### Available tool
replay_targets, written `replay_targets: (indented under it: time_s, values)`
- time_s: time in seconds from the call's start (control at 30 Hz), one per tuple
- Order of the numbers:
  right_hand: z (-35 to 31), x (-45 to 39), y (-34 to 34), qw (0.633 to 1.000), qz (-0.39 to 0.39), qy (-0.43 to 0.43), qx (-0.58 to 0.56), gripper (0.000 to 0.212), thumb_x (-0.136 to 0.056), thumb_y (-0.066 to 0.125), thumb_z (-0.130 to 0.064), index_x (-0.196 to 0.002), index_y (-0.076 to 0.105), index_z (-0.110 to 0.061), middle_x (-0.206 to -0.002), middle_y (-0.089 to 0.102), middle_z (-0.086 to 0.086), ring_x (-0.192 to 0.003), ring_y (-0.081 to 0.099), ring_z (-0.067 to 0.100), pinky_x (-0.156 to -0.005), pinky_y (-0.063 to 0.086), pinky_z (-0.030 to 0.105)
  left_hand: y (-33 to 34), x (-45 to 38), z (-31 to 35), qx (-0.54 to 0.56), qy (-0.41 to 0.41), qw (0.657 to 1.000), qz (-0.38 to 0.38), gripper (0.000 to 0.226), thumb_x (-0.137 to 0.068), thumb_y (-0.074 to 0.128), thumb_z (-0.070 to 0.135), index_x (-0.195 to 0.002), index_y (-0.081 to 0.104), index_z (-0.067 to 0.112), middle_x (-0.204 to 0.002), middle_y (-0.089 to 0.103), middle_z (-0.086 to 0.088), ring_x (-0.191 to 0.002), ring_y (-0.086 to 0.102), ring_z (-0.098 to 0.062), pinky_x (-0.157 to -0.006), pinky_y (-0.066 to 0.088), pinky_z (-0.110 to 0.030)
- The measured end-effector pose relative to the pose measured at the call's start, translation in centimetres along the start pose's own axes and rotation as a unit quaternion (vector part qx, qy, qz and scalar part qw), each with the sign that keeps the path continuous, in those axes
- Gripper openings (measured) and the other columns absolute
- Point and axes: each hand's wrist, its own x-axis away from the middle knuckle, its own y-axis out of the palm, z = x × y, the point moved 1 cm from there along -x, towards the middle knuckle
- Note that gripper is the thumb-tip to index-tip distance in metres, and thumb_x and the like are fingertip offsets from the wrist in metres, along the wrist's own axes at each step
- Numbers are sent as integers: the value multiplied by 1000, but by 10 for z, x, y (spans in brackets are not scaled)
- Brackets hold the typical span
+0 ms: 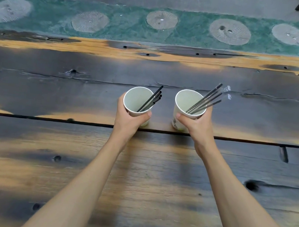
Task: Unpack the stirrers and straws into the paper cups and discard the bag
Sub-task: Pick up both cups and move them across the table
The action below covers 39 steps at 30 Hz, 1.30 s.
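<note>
While both paper cups stand near the plank seam [50, 119], black stirrers [151, 100] fill your left cup [137, 102] and wrapped straws [207, 100] your right cup [188, 106]. Unpacking looks finished; no bag shows. Your left hand [128, 117] and right hand [196, 126] wrap their cups, arms outstretched.

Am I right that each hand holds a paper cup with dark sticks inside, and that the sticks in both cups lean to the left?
Not quite. In the head view the left hand holds the left cup and the right hand holds the right cup, each with dark sticks inside, but the sticks in both cups lean to the right, not the left.
</note>
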Motion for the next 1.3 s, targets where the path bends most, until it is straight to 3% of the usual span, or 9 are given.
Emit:
replay_targets:
  time_s: [0.37,0.43,0.57,0.73,0.83,0.97,1.07,1.3]
  values:
    - [18,-8,-5,1000,-13,5,-7,77,-68,86,-13,-129,41,-29,-127,59,-5,-118,58,11,-106,46,46,-1,-11,-13,-4,4,1000,-19,87,-70,87,7,-138,39,30,-127,57,15,-110,58,8,-84,50,-13]
    - [19,-3,-8,1000,-23,16,-7,78,-68,86,-13,-130,40,-29,-133,55,-6,-123,55,9,-108,44,47,-4,-8,-15,-12,-3,999,-36,93,-68,89,11,-141,35,32,-132,54,18,-116,55,8,-94,48,-17]
    - [15,12,-16,999,-28,43,7,98,-66,87,-28,-145,28,-32,-149,39,-10,-135,42,12,-113,36,47,-14,8,-13,-46,-17,999,-17,106,-65,91,31,-146,24,43,-155,34,12,-142,34,-9,-117,33,-42]
    - [-6,46,-25,998,-11,54,17,99,-74,84,-31,-150,21,-36,-152,33,-11,-137,35,15,-114,33,47,-26,46,9,-71,-38,996,28,108,-71,87,28,-151,16,42,-160,17,8,-146,20,-9,-119,23,-39]
    - [-29,71,-28,998,17,51,19,91,-79,80,-29,-150,24,-32,-152,35,-10,-135,37,14,-114,34,47,-35,71,33,-120,7,992,32,104,-71,86,31,-149,19,43,-153,20,18,-143,19,-2,-116,20,-34]
    - [-79,112,-36,998,53,7,33,76,-84,74,-33,-147,32,-28,-149,40,-12,-133,39,12,-113,35,46,-43,112,86,-182,93,978,41,100,-73,84,32,-150,21,41,-160,16,11,-148,15,-5,-118,17,-33]
    - [-120,145,-41,996,39,-43,71,77,-80,66,-45,-147,32,-29,-152,36,-12,-137,35,10,-115,32,46,-53,148,127,-214,139,966,51,96,-73,81,41,-149,22,46,-162,14,13,-149,14,-6,-117,16,-33]
    - [-211,232,-57,945,46,-224,236,81,-85,55,-53,-154,21,-28,-163,21,-12,-151,15,14,-120,18,51,-77,243,210,-305,285,906,66,89,-78,68,58,-152,22,40,-167,7,6,-153,4,-15,-121,15,-48]
